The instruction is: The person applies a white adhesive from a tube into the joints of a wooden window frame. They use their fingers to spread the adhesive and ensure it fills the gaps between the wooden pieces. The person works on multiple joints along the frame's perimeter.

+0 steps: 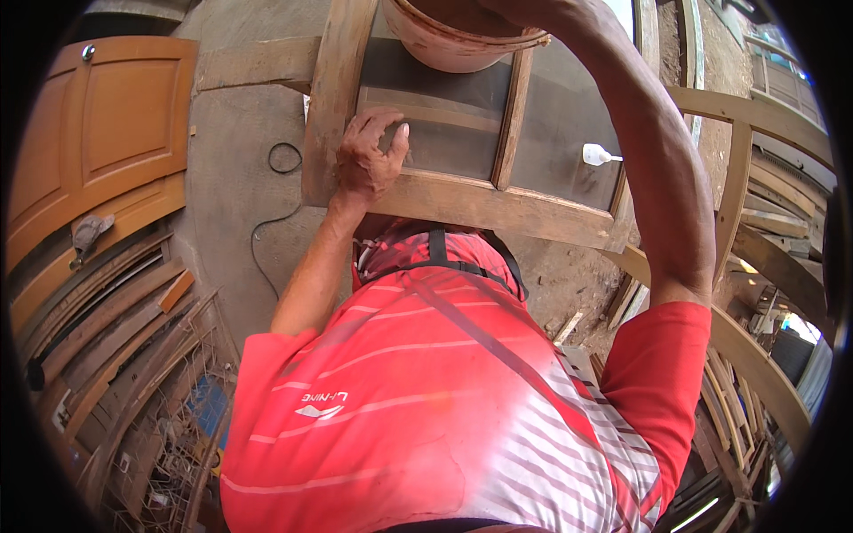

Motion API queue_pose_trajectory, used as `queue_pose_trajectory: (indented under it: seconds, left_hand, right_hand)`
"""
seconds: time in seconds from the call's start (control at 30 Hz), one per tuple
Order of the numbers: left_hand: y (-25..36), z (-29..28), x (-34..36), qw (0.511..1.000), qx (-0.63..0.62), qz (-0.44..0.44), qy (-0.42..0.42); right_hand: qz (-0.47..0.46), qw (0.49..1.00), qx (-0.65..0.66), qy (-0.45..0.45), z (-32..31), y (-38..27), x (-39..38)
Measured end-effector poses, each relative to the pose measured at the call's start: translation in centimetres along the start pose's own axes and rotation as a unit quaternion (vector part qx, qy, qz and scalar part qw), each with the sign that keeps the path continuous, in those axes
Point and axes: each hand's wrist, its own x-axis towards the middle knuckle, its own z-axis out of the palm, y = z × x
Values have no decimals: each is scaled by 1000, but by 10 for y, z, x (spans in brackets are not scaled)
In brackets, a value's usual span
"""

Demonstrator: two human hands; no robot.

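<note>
A wooden frame with dark panels, like a window or door leaf, lies in front of me. My left hand rests on its left side, near the lower left corner, fingers spread and nothing in them. At the top edge of the view a pale, stained plastic bowl sits over the upper part of the frame. My right arm arches up the right side, and my right hand is at the bowl's rim, its fingers hidden or cut off. A small white bottle with a thin nozzle lies on the right panel.
An orange-brown panelled door stands at the left, with stacked boards nearer me. A dark cable curls on the floor. Wooden frames and loose timber crowd the right side.
</note>
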Motion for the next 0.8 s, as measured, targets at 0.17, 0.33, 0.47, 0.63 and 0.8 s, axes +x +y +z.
queue_pose_trajectory:
  seconds: [0.17,0.33,0.47,0.63,0.8]
  left_hand:
    - [2,2,-1,999,-26,-15,13]
    - [4,5,-9,997,-45,-56,31]
    - [6,5,-1,997,-47,-58,36]
    - [-1,8,-8,996,-54,-61,32]
    - [21,22,-27,995,8,97,-14]
  right_hand:
    - [49,983,143,107,-44,-32,-46]
    - [152,973,148,91,-44,-74,-118]
    - [164,951,253,62,4,-83,-189]
    - [245,937,245,-56,53,-99,-257]
    - [227,950,195,-94,65,-115,-272]
